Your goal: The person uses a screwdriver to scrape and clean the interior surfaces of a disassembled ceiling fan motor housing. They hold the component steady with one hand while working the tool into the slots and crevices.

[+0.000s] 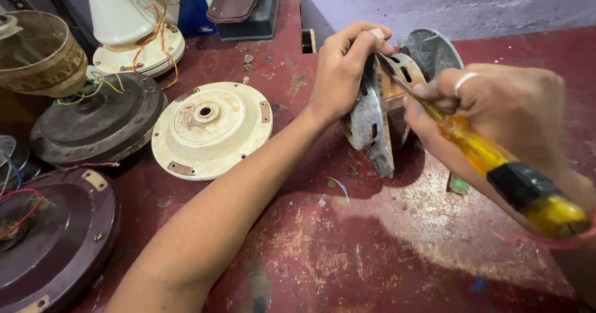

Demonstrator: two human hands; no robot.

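Worn red table (347, 257) carries dark and cream fan covers; the cream cover (211, 130) bears a small pale rectangular label. At centre, left hand (344, 71) clamps an upright motor housing (379, 117); right hand (496, 111) grips a yellow-handled screwdriver (496, 164), its tip on the housing.

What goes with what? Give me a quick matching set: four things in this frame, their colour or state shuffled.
1. screwdriver
2. motor housing
3. round cover
4. dome casing

a. cream, lying flat on the table
b. maroon, at the left edge
c. yellow handle, in the right hand
d. stood on edge, gripped by the left hand

Pairs: 1-c, 2-d, 3-a, 4-b
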